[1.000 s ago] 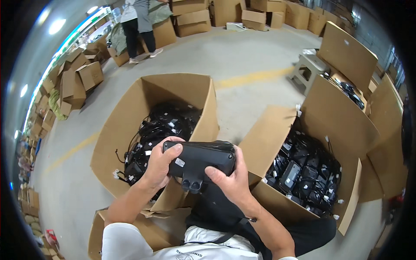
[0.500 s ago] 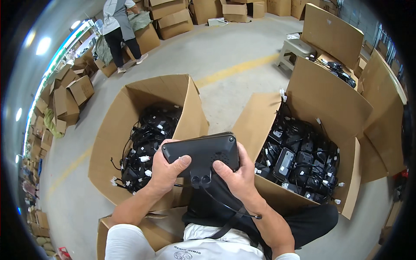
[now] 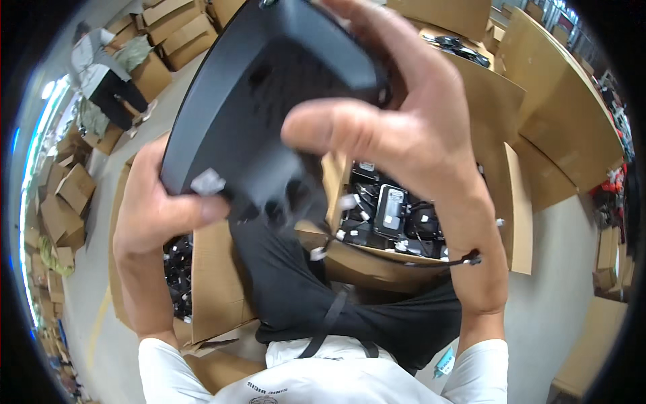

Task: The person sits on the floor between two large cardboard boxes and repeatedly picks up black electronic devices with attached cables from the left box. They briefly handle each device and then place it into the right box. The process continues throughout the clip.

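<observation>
Close to the camera: matte black plastic device (image 3: pixel 269 101), rounded edges, gripped by left hand (image 3: pixel 151 209) underneath and right hand (image 3: pixel 410 128) over its top. Below: open corrugated cardboard box (image 3: pixel 518 202) of black devices. Far left: a person (image 3: pixel 101 74) among stacked cartons.

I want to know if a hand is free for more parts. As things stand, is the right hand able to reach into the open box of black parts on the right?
Probably not yet: the right hand and left hand both grip the black device raised above the box.
</observation>
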`<state>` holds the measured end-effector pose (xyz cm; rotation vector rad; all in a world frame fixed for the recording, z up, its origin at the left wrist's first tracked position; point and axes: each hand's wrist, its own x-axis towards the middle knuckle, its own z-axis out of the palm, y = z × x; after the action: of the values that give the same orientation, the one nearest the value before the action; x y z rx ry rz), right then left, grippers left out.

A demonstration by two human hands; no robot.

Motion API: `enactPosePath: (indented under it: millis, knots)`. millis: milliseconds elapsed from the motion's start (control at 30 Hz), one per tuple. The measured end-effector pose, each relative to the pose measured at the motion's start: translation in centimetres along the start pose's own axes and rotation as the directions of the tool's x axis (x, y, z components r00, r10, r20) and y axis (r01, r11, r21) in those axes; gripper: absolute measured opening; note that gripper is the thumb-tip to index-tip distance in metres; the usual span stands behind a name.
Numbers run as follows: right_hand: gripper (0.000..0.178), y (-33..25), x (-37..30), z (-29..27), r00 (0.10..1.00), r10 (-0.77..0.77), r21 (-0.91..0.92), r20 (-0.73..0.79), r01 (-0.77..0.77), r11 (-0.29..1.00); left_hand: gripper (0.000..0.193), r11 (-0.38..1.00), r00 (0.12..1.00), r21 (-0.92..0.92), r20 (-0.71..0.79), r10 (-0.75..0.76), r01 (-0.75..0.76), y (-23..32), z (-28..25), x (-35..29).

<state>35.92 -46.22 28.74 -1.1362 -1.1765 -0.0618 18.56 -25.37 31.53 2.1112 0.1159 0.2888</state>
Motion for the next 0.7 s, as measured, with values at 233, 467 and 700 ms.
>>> enactPosePath:
  millis: [233, 467, 700]
  knots:
    - [0.116, 4.3, -6.1, -7.3, 0.956, 0.249, 0.141, -0.156, -0.228, 0.963, 0.052, 0.865, 0.986, -0.48, 0.14, -0.089, 0.146, -3.1, 11.5, 6.6]
    - [0.028, 11.2, -19.2, -10.7, 0.315, 0.871, 0.182, 0.377, -0.947, 0.264, 0.047, 0.571, 0.864, -0.656, 0.298, -0.405, 0.494, -11.0, 23.4, 8.6]
    - [0.021, 19.8, -24.1, -15.1, 0.379, 0.908, -0.809, 0.179, -0.469, 0.355, 0.045, 0.604, 0.667, -0.292, 0.226, -0.71, 0.742, -20.5, 30.8, 8.5]
